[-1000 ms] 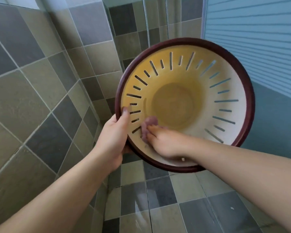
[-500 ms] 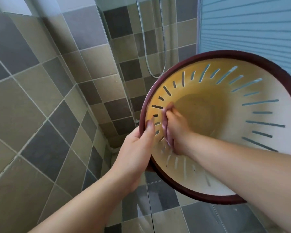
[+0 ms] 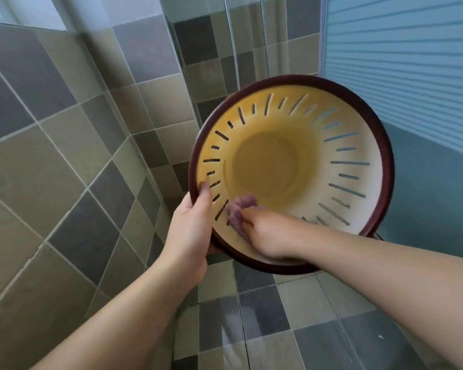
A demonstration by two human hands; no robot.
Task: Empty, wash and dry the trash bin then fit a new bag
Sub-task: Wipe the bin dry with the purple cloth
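A: Trash bin [image 3: 353, 145] held up off the tiled floor [image 3: 278, 329], mouth tipped toward the camera, in the corner by the tiled wall [image 3: 64, 156] and the ribbed glass panel [image 3: 401, 62]. Yellow inside, dark red rim, slots cut all round the side.

B: And held how?

A: Gripped at the near-left rim by the left hand [image 3: 190, 231], thumb hooked over the edge onto the inner wall, remaining fingers tucked behind and out of sight. Right hand [image 3: 267, 236] reached inside, fingers closed together on a bunched purple cloth [image 3: 239, 209] and pressing it against the lower inner wall beside the slots.

B: Looked like wiping, then?

A: Judged so, most likely drying or scrubbing the inside. Better done by keeping the rim grip firm, working the cloth round the wall band by band, then down onto the base. Worth pushing the cloth into each slot, since water and grime would cling there.

B: Anything in the bin?

A: Nothing seen apart from the hand and cloth. Base bare, no bag fitted. Whether still wet, impossible to say through the blur.

B: Around it?

A: Shower hose [image 3: 231, 44] hanging down the far wall.
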